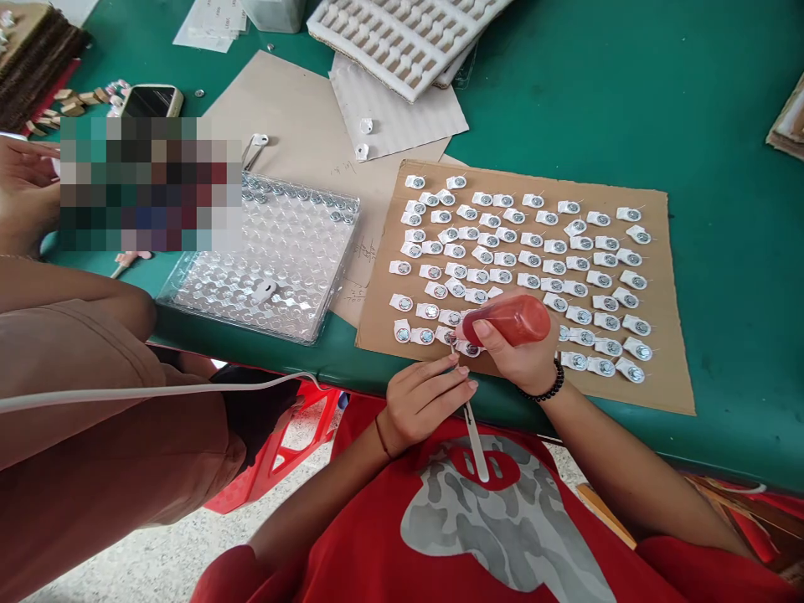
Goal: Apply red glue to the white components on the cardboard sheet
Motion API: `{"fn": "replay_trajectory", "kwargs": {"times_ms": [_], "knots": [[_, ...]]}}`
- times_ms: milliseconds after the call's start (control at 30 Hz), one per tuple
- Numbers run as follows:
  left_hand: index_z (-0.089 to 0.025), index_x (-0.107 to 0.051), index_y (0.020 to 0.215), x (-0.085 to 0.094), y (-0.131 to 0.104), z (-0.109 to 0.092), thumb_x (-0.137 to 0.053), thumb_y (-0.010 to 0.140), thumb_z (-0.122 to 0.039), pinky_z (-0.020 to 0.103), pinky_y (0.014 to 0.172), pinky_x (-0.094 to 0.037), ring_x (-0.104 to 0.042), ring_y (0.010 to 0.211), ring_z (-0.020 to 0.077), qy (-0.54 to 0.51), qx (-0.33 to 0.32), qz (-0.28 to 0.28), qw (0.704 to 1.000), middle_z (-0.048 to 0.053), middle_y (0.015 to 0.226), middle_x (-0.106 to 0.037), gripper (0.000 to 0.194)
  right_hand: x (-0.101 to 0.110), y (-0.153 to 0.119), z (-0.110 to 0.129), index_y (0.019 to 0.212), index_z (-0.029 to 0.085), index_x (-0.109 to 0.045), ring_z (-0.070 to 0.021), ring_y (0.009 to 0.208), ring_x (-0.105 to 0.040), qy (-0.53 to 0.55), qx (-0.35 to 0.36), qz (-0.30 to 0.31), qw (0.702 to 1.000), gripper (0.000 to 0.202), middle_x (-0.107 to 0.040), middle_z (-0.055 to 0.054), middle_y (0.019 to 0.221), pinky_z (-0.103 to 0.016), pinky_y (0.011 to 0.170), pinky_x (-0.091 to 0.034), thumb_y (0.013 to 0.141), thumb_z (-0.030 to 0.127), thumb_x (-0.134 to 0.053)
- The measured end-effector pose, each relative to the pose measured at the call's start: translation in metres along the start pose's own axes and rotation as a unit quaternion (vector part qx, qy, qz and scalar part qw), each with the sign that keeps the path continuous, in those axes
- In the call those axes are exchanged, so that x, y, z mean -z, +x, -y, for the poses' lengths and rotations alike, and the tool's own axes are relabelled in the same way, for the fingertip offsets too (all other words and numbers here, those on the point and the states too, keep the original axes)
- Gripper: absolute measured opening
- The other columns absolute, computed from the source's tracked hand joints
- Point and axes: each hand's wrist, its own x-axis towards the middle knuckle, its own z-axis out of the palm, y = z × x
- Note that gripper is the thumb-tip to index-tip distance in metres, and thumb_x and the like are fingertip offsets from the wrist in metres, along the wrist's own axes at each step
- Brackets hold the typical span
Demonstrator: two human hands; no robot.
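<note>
My right hand (526,356), with a black bead bracelet at the wrist, is wrapped round a red squeeze bottle (512,320). The bottle tilts, its narrow end pointing left and down over the lowest row of small white pieces. My left hand (424,400) grips metal tweezers (476,440), whose tips reach up to the pieces near the bottle's end. Many such white pieces, each with a round silvery disc, lie in rows on a brown cardboard sheet (533,182). The bottle and my right hand hide some of them. Whether the tweezers' tips hold a piece, I cannot tell.
Left of the cardboard lies a clear plastic tray (301,276) with metal discs along its far edge. White moulded trays (408,38) lie at the back. Another person's hand (28,193) is at the far left, near a phone (152,101). A white cable (157,391) hangs in front.
</note>
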Motion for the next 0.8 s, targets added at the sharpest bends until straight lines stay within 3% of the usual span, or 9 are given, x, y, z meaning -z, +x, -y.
{"fn": "replay_trajectory", "kwargs": {"times_ms": [800], "knots": [[-0.014, -0.062, 0.098, 0.0008, 0.0029, -0.0001, -0.064, 0.076, -0.009, 0.028, 0.076, -0.055, -0.061, 0.105, 0.0200, 0.005, -0.007, 0.002, 1.000, 0.006, 0.093, -0.070, 0.022, 0.0023, 0.0038, 0.0010, 0.072, 0.023, -0.059, -0.0150, 0.064, -0.059, -0.016, 0.004, -0.009, 1.000, 0.015, -0.062, 0.000, 0.070, -0.029, 0.061, -0.049, 0.073, 0.034, -0.068]]}}
